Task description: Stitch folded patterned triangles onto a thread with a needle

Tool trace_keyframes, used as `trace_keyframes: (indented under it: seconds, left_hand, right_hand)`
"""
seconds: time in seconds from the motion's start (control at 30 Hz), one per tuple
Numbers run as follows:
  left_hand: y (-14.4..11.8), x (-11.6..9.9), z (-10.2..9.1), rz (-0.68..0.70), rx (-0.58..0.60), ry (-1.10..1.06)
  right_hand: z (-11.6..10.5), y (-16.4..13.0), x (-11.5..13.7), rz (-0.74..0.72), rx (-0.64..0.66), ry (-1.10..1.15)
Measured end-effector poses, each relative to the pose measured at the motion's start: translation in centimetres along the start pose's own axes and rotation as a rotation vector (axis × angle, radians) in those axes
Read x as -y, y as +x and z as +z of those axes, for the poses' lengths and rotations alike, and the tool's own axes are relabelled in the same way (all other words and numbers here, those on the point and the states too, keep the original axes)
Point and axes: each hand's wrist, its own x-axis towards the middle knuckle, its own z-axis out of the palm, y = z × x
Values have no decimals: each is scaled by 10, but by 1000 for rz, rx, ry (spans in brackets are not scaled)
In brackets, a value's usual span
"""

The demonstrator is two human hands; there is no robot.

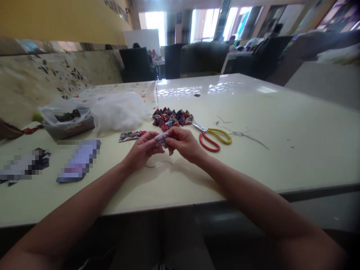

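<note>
Right now both of my hands meet just above the near part of the cream table (281, 150), and between them sits 1 small fabric piece (161, 138), pale lilac with a faint print. My left hand (143, 149) pinches it from the left with thumb and fingertips closed on the cloth, while my right hand (182, 142) curls in from the other side, its fingers pressed to the same piece. I judge the 2 hands crowd together like this so the little piece stays folded and steady; whether a needle is in the right fingers I cannot tell. A thin thread (157, 164) lies on the table just below my hands, looping toward them.

Just beyond my fingertips lies a pile of finished fabric triangles (172, 118), many colours, packed tight together, close enough to reach without stretching. To the right of my right hand, near it, lie scissors with 1 red and 1 yellow handle (214, 138), blades pointing back toward the pile, and past them some loose thread scraps (244, 134). Left of my left hand, near it, is a printed fabric strip (131, 135) lying flat. Further left and beyond it sits a white heap of stuffing fibre (118, 110) and a clear plastic bag with dark bits inside (67, 120). Well to the left, 2 flat items on the table are blurred out, so I leave them unnamed.
</note>
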Motion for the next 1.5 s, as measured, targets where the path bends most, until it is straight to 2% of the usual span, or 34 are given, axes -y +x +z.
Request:
trace_keyframes:
  seconds: [0.3, 0.5, 0.6, 0.73, 0.83, 0.97, 1.2, 1.5]
  left_hand:
    - [-2, -2, 3, 90, 57, 29]
    - [2, 4, 2, 67, -83, 79]
    - [4, 7, -1, 67, -138, 83]
    - [3, 7, -1, 44, -94, 83]
    - [2, 5, 0, 38, -21, 89]
    - [0, 3, 1, 120, 37, 162]
    - [-2, 4, 5, 254, -77, 349]
    - [-2, 2, 3, 265, -76, 373]
  right_hand:
    - [1, -3, 7, 49, -53, -15]
    - [3, -1, 0, 63, -62, -22]
    - [6, -2, -1, -19, -75, -191]
    - [9, -4, 1, -98, -95, -401]
    - [7, -3, 1, -63, -140, -335]
    - [3, 0, -1, -7, -137, -195]
    - [7, -4, 1, -33, -104, -212]
    - [4, -2, -2, -45, -22, -144]
